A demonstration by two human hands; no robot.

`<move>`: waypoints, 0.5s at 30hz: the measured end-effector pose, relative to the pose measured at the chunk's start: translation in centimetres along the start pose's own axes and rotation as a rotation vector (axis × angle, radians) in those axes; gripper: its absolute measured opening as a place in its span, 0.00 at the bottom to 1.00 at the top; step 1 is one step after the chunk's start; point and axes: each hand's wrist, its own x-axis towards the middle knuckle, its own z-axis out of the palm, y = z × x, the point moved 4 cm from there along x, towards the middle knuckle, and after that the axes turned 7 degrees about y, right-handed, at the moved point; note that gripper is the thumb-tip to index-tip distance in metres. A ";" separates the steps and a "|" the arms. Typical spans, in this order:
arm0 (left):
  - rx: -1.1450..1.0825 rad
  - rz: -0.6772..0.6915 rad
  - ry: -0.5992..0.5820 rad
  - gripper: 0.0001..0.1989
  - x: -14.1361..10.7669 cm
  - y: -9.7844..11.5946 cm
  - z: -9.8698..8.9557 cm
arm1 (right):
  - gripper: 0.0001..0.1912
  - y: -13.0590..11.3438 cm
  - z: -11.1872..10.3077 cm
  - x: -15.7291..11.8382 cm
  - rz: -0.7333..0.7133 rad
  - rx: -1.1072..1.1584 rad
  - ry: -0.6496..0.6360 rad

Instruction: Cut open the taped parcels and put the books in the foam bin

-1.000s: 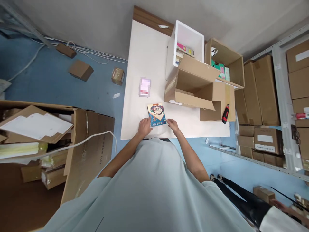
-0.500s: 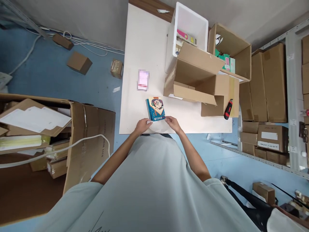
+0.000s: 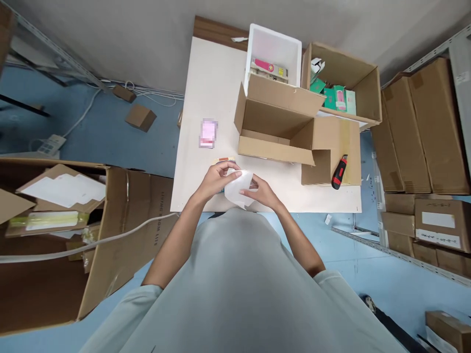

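Between my hands, just above the table's near edge, is a thin white sheet, curled; whether it is paper or a soft bag I cannot tell. My left hand pinches its upper left side between thumb and fingers. At the right side, my right hand is closed on the sheet, thumb in front. Behind the left hand lies a blue and cream picture book, mostly covered; only its top strip and a bit of blue show. Farther up the table lies a pixelated pink item.
An open carton stands right of my hands, with a red and black box cutter on cardboard beside it. Behind are a white foam box and another carton of green packs. A large carton stands at left.
Both hands have left the book's lower corners and risen with the white sheet, which now covers much of the book. The camera view has shifted.
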 end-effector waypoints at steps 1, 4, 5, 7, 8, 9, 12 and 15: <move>-0.014 0.010 0.018 0.26 0.2 0.9 0.8 | 0.36 -0.5 -0.9 -0.3 -0.010 0.029 0.029; -0.029 0.019 0.083 0.28 0.9 2.6 3.1 | 0.41 -1.5 -3.6 -1.3 -0.030 0.112 0.131; -0.025 0.011 0.094 0.28 1.1 2.9 4.0 | 0.45 -1.7 -4.6 -1.6 -0.042 0.129 0.172; -0.020 -0.006 0.094 0.30 1.6 3.1 5.7 | 0.51 -2.3 -6.4 -2.2 -0.085 0.142 0.277; -0.022 -0.007 0.090 0.30 1.9 3.1 6.6 | 0.52 -2.6 -7.2 -2.5 -0.117 0.141 0.337; -0.024 0.000 0.093 0.30 2.2 3.1 7.4 | 0.51 -3.0 -8.0 -2.9 -0.158 0.139 0.393; -0.001 0.057 0.141 0.28 3.2 3.6 9.8 | 0.46 -4.7 -9.7 -3.7 -0.309 0.109 0.490; 0.049 0.095 0.173 0.23 4.3 4.7 12.1 | 0.41 -6.6 -10.8 -3.9 -0.435 -0.064 0.504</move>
